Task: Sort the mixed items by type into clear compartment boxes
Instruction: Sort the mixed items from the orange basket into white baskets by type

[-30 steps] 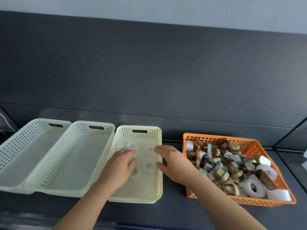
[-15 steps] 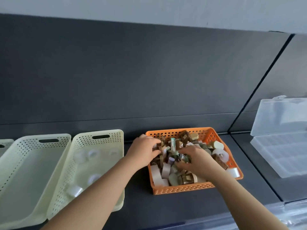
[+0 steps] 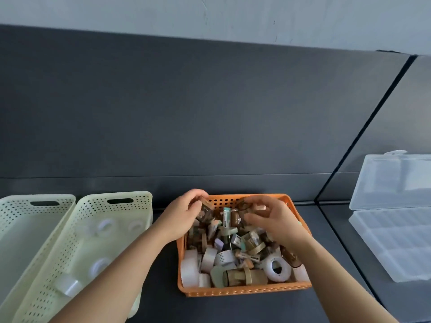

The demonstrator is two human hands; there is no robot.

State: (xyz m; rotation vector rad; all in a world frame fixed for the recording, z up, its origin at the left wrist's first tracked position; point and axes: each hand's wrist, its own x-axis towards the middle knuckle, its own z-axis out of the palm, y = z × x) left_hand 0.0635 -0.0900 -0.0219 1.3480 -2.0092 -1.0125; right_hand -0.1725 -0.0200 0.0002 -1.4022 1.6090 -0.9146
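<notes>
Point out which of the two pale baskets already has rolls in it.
The pale basket right beside the orange basket: several white rolls lie on its floor. The other pale basket, at the left edge, shows only bare floor.

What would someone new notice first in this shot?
The orange basket at the bottom centre, heaped with brown and white tape rolls, draws the eye, with the left hand and right hand both in it. The left hand pinches a small brown item near its far rim. Pale perforated baskets lie to its left, an open clear compartment box to its right.
</notes>
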